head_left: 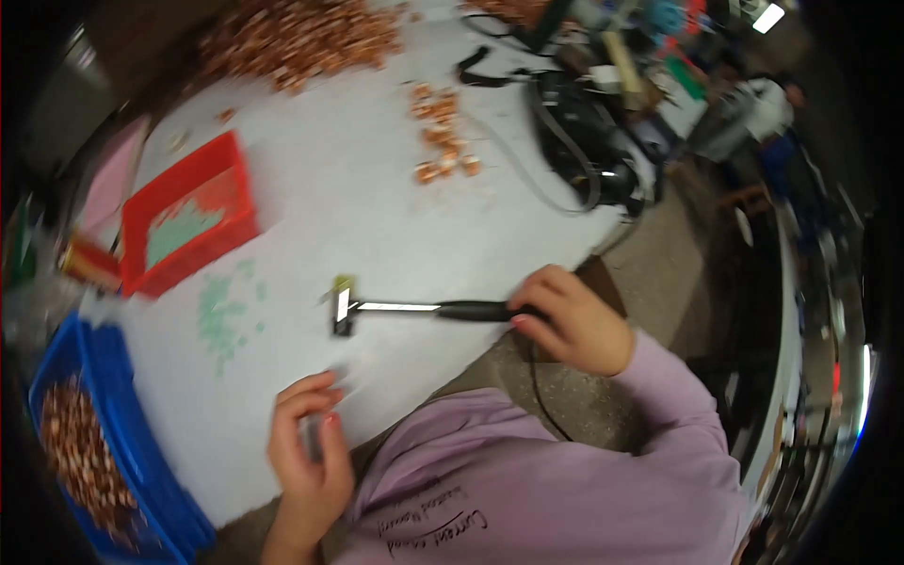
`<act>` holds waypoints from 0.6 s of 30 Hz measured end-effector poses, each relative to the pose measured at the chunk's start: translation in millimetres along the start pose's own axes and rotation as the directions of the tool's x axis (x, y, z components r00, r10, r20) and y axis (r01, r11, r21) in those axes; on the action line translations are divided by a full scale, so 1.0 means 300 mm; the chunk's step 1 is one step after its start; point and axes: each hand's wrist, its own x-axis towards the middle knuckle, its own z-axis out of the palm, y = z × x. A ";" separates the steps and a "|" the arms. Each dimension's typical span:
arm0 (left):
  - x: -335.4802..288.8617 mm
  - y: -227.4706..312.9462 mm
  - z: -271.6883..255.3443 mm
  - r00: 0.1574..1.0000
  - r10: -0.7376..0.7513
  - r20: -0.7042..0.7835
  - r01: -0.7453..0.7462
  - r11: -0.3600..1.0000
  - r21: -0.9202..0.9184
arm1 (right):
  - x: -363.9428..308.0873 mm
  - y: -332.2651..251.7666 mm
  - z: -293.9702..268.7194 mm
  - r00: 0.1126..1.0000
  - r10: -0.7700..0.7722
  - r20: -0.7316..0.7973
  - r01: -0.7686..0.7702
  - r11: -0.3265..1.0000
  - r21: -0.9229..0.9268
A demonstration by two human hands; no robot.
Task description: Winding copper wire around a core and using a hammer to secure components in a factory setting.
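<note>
Hammer (441, 309) with slim, shiny shaft (400, 307)

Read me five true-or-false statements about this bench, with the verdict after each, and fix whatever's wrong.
1. The right hand holds the hammer by its black handle. True.
2. The left hand grips the hammer too. False: it is apart from the hammer, below its head in the picture.
3. Pale green pieces lie inside the red tray. True.
4. The blue bin is filled with green pieces. False: it holds copper-coloured pieces.
5. The red tray is right of the hammer. False: it is to the left.
</note>
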 end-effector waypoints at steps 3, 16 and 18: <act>0.148 0.098 0.003 0.983 0.157 0.100 -0.179 0.945 0.275 | 0.003 -0.003 0.028 0.993 -0.029 -0.117 0.036 0.997 0.061; 0.761 0.000 0.421 0.948 -0.055 0.314 -0.231 0.561 0.795 | -0.102 -0.057 -0.011 0.949 -0.132 -0.286 0.151 0.988 0.045; 0.762 -0.002 0.424 0.944 -0.071 0.322 -0.219 0.595 0.773 | -0.117 -0.035 -0.017 0.961 -0.080 -0.264 0.098 0.993 0.058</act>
